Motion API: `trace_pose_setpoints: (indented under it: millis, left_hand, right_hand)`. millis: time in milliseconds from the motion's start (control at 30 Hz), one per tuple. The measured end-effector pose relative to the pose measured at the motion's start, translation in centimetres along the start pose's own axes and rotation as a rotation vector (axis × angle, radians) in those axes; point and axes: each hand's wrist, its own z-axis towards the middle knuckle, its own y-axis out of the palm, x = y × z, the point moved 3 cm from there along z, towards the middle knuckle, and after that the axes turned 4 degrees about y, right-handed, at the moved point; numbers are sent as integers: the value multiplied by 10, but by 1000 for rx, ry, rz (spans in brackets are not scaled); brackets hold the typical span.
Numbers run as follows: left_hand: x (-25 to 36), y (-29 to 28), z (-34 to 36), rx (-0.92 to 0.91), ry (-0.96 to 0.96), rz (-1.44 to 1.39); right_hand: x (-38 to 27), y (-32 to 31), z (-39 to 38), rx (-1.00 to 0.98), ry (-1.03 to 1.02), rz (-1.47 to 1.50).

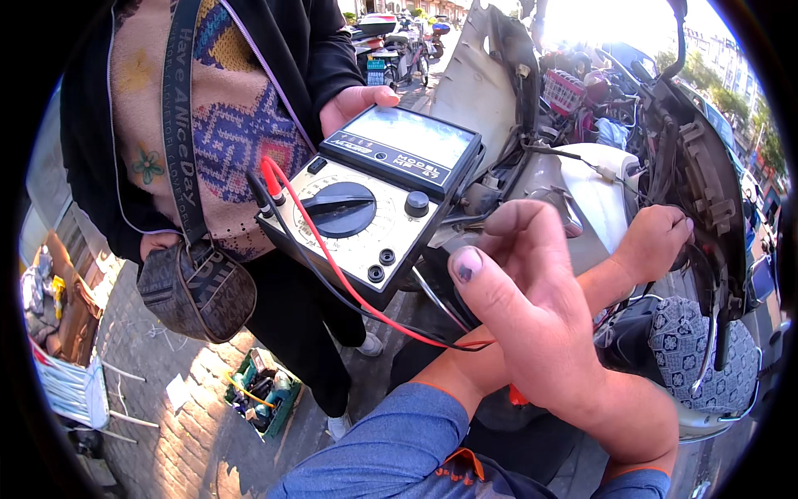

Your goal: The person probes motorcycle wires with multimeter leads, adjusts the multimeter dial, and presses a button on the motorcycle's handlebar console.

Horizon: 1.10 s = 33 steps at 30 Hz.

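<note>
My left hand [652, 245] reaches right to the wiring [677, 258] beside the dark panel [706, 200], fingers pinched, their contents unclear. My right hand [532, 308] is raised in front of my left forearm, thumb up, fingers loosely curled apart from it, nothing visible between them. Just left of it, another person's hand [353, 108] holds a black and cream analog multimeter [382, 216]. Its red lead [332, 258] and black lead run down behind my right hand. A small red piece [517, 395], possibly a probe handle, shows below that hand.
The person [208, 100] stands at left with a bag [195, 287]. A partly dismantled scooter [598, 175] fills the right, its patterned seat [690, 349] below. A green toolbox [270, 420] sits on the paving, with a white folding chair [75, 387] at far left. Parked scooters [403, 50] stand behind.
</note>
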Motion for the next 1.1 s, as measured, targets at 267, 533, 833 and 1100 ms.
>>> trace_pose_setpoints:
  millis: [267, 533, 833, 1100]
  left_hand:
    - [2, 3, 1, 18, -73, 161]
    - [4, -1, 1, -7, -135, 222]
    - [14, -6, -2, 25, -48, 168]
    - [18, -2, -2, 41, -19, 128]
  right_hand:
    - [5, 27, 19, -253, 229, 431]
    - [28, 6, 28, -243, 422, 436]
    - [56, -11, 36, -163, 242, 332]
    - [67, -16, 39, 0, 106, 206]
